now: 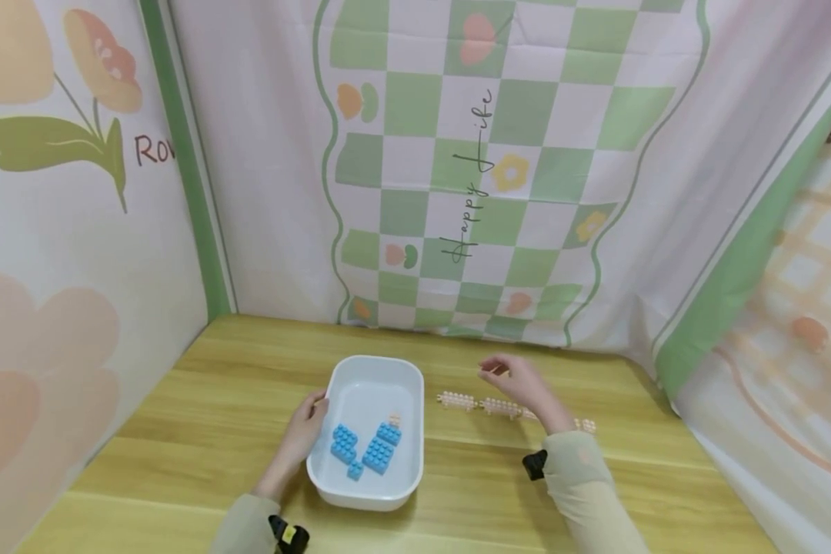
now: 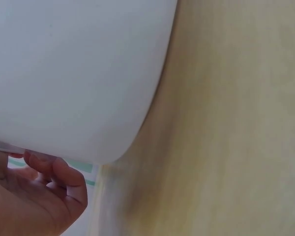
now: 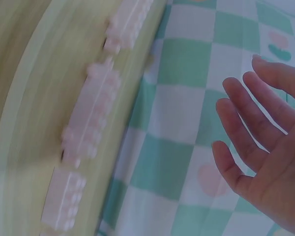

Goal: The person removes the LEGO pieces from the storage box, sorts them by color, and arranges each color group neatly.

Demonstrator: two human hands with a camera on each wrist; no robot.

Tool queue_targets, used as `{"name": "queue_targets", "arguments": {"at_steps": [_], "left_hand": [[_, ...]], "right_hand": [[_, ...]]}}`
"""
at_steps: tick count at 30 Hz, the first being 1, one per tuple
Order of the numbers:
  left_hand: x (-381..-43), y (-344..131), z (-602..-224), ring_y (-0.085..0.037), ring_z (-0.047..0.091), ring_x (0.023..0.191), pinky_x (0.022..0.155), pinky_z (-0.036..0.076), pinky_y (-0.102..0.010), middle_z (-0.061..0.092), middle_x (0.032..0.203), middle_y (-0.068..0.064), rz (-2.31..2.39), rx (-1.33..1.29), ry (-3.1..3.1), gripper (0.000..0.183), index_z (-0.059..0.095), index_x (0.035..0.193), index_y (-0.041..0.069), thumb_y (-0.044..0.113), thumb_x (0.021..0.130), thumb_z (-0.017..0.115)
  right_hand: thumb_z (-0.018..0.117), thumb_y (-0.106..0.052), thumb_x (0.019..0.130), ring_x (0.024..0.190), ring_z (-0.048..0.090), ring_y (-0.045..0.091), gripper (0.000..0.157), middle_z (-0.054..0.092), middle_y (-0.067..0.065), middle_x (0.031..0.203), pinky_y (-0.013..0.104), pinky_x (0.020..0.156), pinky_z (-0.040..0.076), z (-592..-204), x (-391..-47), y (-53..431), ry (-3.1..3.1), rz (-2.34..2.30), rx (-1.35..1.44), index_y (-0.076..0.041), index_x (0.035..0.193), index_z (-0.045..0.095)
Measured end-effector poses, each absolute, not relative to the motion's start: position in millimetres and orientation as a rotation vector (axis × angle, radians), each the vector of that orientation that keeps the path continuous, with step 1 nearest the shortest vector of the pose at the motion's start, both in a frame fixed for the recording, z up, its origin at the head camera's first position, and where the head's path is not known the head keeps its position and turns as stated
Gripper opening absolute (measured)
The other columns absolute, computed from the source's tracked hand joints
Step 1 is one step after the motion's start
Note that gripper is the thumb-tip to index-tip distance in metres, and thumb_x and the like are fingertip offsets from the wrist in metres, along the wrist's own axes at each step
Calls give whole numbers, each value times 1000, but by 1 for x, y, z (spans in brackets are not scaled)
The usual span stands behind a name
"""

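Observation:
My left hand grips the left rim of a white plastic tub on the table. In the left wrist view, curled fingers of the left hand meet the edge of the tub. Inside lie several blue building bricks and a small beige brick. To the tub's right, pale pink building bricks stand in a row. Over that row hovers my right hand, fingers apart and loosely bent. The right wrist view shows the right hand holding nothing, apart from the pink bricks.
The wooden table runs back to a hanging curtain with green and white checks. Printed cloth hangs along the left side, and another patterned cloth along the right. Black wrist cameras sit on both sleeves.

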State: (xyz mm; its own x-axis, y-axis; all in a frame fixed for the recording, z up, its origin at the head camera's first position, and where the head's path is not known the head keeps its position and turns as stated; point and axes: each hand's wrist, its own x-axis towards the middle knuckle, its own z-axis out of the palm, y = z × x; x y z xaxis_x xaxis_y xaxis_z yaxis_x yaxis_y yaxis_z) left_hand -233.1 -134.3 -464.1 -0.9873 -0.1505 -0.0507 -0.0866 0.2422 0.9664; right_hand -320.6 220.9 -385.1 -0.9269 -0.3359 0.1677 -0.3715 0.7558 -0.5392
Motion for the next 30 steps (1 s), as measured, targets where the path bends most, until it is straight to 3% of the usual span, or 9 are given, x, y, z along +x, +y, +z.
{"name": "queue_targets", "arguments": {"at_steps": [11, 21, 30], "left_hand": [[-234, -135, -465, -22, 59, 92, 77, 51, -34, 59, 112, -19, -1878, 232, -2434, 44, 43, 138, 4, 27, 101, 39], [-235, -135, -465, -24, 58, 98, 82, 51, -38, 58, 118, -19, -1880, 240, -2437, 44, 43, 138, 5, 28, 101, 39], [-235, -135, -466, -24, 59, 95, 80, 52, -37, 59, 115, -20, -1868, 233, -2436, 44, 43, 137, 2, 27, 101, 38]], "right_hand": [[63, -20, 89, 97, 60, 25, 26, 67, 9, 106, 40, 81, 52, -390, -316, 184, -2882, 1010, 699, -5, 110, 65], [64, -17, 88, 98, 60, 27, 23, 67, 10, 106, 48, 88, 49, -389, -310, 146, -2846, 983, 859, -4, 107, 68], [67, -19, 86, 102, 60, 24, 22, 67, 7, 106, 43, 90, 49, -397, -307, 118, -2901, 931, 943, -7, 105, 69]]}}
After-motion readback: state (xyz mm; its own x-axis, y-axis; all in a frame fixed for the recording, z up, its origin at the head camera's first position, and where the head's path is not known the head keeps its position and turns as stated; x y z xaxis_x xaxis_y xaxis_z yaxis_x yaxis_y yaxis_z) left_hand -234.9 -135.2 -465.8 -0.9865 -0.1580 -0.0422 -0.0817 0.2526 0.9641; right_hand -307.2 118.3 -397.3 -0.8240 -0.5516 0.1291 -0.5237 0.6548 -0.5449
